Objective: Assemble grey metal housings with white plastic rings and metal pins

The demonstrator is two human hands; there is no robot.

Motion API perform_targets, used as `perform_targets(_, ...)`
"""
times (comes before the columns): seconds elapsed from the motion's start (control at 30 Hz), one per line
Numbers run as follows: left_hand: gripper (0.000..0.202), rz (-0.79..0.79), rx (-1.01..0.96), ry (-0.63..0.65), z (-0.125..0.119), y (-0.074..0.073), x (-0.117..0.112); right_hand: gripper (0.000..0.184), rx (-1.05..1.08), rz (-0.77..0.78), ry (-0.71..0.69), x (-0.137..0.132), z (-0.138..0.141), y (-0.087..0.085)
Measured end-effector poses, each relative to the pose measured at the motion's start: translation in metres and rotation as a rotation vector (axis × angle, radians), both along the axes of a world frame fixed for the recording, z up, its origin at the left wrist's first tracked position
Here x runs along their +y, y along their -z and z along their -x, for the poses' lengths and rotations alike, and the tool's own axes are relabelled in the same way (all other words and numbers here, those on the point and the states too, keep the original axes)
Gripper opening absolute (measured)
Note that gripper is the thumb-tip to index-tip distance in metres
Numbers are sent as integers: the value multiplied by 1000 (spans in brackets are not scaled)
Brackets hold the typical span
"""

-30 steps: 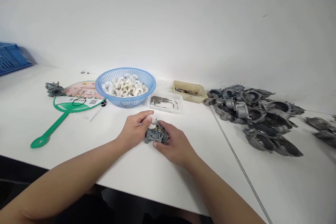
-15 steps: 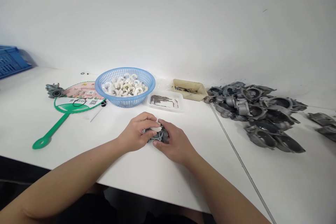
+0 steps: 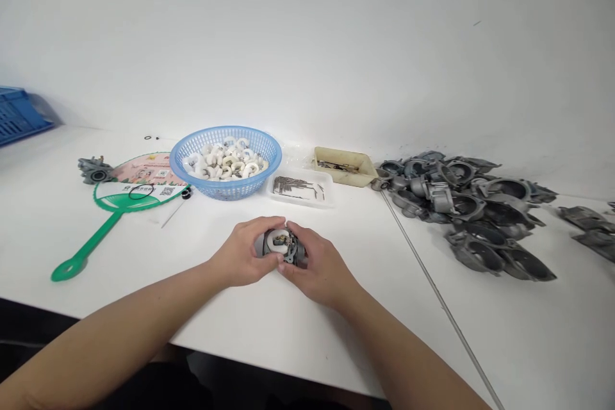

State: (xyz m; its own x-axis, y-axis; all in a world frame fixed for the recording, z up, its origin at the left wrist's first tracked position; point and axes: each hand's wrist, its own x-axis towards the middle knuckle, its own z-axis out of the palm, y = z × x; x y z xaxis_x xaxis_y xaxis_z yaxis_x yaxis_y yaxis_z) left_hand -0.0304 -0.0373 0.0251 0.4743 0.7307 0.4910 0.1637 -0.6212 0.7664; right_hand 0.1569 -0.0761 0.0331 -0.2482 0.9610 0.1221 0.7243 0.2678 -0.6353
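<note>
Between my two hands sits a grey metal carburetor body [image 3: 291, 257] with its inside facing up. A white C-shaped float [image 3: 272, 242] lies in its round opening, with small brass parts at the centre. My left hand [image 3: 247, 252] curves around the left side of the body, thumb at the near edge. My right hand [image 3: 317, 264] grips the right side, its thumb close to the left thumb. The palms hide the body's sides. Beyond the hands, a blue plastic basket [image 3: 225, 190] holds many more white floats.
A clear tray [image 3: 307, 200] of thin metal pins and a yellowish tray [image 3: 346, 177] of tools stand behind. Grey metal bowls [image 3: 461, 205] are heaped at right. On the left lie a green fan [image 3: 103, 237], another carburetor body [image 3: 95, 170] and a blue crate [image 3: 22, 115].
My left fingers have moved off the top of the white float to the body's left side, so the float now shows inside the opening. My right hand keeps its hold.
</note>
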Motion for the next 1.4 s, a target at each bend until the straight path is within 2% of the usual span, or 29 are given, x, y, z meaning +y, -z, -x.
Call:
perform_targets(0.1, 52, 109, 5, -37, -1, -1, -1, 69, 2, 12, 9, 0, 0, 0)
perform_targets(0.3, 53, 284, -67, -47, -8, 0, 0, 64, 2, 9, -6, 2, 1, -4)
perform_targets(0.43, 56, 372, -87, -54, -10, -2, -1, 71, -6, 27, 4, 1, 0, -5)
perform_targets(0.67, 56, 427, -144, 18, -11, -3, 0, 76, -55, 53, 29, 0, -1, -8)
perform_targets(0.83, 61, 562, -224, 36, -13, -1, 4, 72, -12, 68, 25, 2, -2, -7)
perform_targets(1.0, 63, 667, -316, 100, -14, -2, 6, 78, -8, 117, 55, 4, -2, -7)
perform_targets(1.23, 68, 701, -365, 148, -12, 3, 10, 76, 14, 89, 49, 3, -2, -8)
perform_targets(1.4, 69, 700, -330, 133, -10, 2, 12, 74, 27, 47, 33, 4, -3, -7)
